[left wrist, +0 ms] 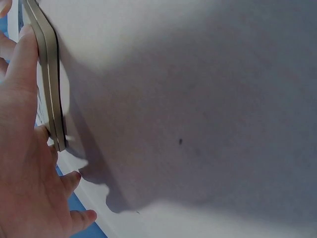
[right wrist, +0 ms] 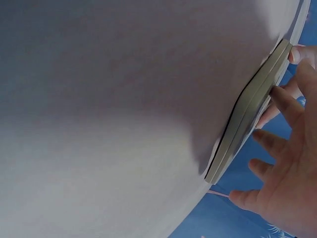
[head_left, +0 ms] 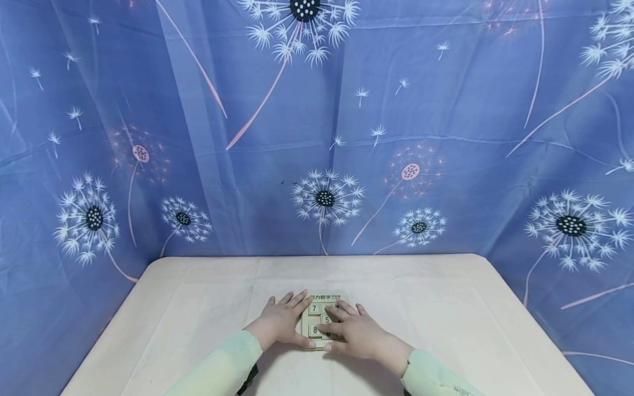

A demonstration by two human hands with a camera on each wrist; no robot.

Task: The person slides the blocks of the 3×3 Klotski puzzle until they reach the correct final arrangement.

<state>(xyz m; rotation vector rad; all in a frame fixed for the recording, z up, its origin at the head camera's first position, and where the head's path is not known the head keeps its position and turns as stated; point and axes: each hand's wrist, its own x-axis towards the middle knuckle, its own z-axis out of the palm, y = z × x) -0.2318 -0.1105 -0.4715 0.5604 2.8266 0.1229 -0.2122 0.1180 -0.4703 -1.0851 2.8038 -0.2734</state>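
A pale wooden number slide puzzle lies flat near the front of the table, with printed characters along its far edge. Tiles showing 7, 5 and 8 can be read; the right hand covers others. My left hand rests along the left side, fingers spread and thumb at the near left corner. Over the right part, my right hand has its fingers extended onto the tiles, thumb by the near edge. Both wrist views show the puzzle's layered side edge beside outstretched fingers.
A cream cloth covers the table, which has rounded far corners. Blue fabric with dandelion prints hangs behind and at both sides. Green sleeves cover the forearms.
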